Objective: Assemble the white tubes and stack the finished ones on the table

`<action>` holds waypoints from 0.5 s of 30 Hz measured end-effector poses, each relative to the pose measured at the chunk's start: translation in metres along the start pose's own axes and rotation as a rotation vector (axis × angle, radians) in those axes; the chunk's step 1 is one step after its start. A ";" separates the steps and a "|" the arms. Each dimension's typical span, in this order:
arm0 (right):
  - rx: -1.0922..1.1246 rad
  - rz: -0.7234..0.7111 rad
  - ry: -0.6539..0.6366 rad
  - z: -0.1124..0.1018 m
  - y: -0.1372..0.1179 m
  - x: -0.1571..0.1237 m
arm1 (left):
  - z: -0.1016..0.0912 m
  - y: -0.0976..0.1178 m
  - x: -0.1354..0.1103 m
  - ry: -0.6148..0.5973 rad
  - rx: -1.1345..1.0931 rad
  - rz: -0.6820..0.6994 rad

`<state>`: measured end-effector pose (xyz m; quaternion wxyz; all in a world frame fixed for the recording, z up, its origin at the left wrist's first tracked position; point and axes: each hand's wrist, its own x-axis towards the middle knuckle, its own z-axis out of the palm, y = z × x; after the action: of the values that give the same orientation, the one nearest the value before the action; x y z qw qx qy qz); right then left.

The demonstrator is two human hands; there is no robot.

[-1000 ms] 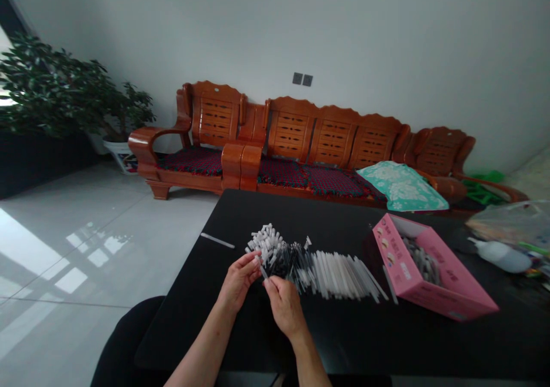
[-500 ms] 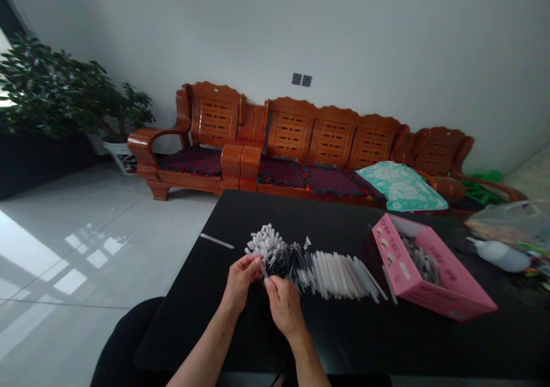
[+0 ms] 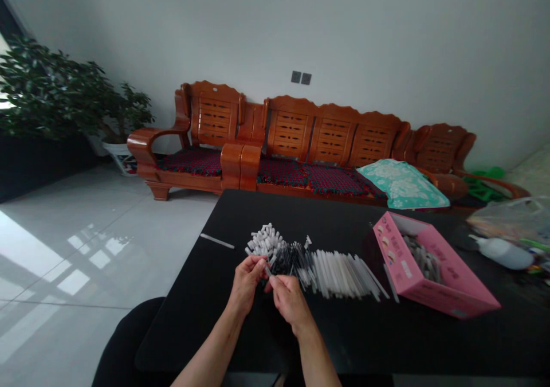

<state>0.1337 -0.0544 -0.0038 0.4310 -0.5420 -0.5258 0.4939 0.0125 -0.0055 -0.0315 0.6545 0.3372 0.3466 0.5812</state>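
My left hand (image 3: 248,282) and my right hand (image 3: 289,300) meet just above the near side of the piles. Between their fingertips is a slim, pale, pen-like tube (image 3: 268,270); my left thumb and fingers pinch its upper end, my right fingers its lower end. Fingers hide much of it. Beyond my left hand lies a heap of small white caps (image 3: 265,239). Thin dark sticks with clear ends (image 3: 295,258), like pen refills, lie right of the caps. Further right is a row of translucent white tubes (image 3: 341,273).
All this lies on a black table (image 3: 206,312). A single white tube (image 3: 217,241) lies at the left. A pink box (image 3: 447,295) holding grey pieces stands at the right, near a white squeeze bottle (image 3: 502,253) and a plastic bag (image 3: 515,221). A wooden sofa (image 3: 292,129) stands behind.
Both hands have moved slightly right, still pinching the pale tube between them. The piles and the box look the same.
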 end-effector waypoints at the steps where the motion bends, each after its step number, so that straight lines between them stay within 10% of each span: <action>1: 0.009 0.011 -0.004 0.000 0.000 0.000 | 0.000 -0.001 0.000 -0.006 0.007 -0.002; 8: -0.049 0.040 -0.023 0.002 0.005 0.005 | -0.015 0.008 0.002 -0.023 0.059 -0.032; 15: -0.016 0.110 0.163 -0.022 0.012 0.002 | -0.104 0.066 0.050 0.522 0.267 0.262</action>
<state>0.1568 -0.0521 -0.0127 0.4403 -0.6118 -0.4624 0.4670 -0.1061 0.0542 -0.0338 0.4131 0.3012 0.5297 0.6768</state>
